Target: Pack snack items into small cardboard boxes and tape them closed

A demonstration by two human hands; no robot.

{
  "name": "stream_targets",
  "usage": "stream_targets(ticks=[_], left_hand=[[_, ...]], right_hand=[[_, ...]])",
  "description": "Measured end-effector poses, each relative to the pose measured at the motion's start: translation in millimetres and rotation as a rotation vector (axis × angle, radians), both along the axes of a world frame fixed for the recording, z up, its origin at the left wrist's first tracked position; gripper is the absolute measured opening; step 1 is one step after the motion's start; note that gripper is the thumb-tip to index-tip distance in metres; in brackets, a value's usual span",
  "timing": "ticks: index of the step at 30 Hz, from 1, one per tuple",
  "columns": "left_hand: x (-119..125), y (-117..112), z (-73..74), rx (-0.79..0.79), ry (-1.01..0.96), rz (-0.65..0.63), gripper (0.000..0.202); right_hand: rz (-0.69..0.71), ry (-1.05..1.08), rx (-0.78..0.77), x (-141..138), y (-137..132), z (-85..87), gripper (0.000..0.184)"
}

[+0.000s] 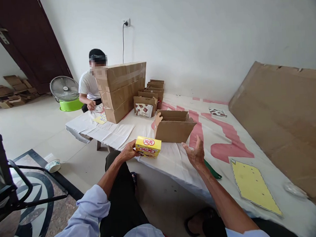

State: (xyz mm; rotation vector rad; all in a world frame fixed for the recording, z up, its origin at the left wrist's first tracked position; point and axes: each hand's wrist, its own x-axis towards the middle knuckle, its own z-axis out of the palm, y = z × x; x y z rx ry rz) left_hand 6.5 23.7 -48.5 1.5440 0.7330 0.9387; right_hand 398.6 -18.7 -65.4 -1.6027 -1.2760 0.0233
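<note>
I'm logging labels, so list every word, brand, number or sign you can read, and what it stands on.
"泡芙", twice, in red, on the yellow box in the left hand.
"Meal" on the brown-and-white packet; its other letters are unclear.
"AC" on the dark trousers; any further letters are unclear.
Too small or blurred: marks on the yellow sheet by the stacked cartons.

Head view, down across table (pixel 174 162), seemingly wide
</note>
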Motion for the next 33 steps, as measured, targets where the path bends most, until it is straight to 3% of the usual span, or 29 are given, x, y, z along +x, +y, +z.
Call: stream_targets(ticks=[5, 13, 22, 33], left_hand=[[22, 6, -13.1, -0.007, 0.008, -0.068, 0.063], [50, 12, -25.9, 0.011, 0.017, -0.115, 0.065], [50, 17, -37.4, -0.001, -0.022, -0.145, 0.063], [45, 16, -32.2, 0.061, 0.017, -0.16, 0.06]], right_hand=[[0.042, 0.139, -0.181, 27, 19, -6.7, 0.113], [0.172, 0.222, -0.215, 22, 35, -22.0, 0.092], [0.128, 0.177, -0.197, 27, 43, -41.0, 0.077], [0.099, 0.016, -0.157, 22, 34, -57.0, 0.071]])
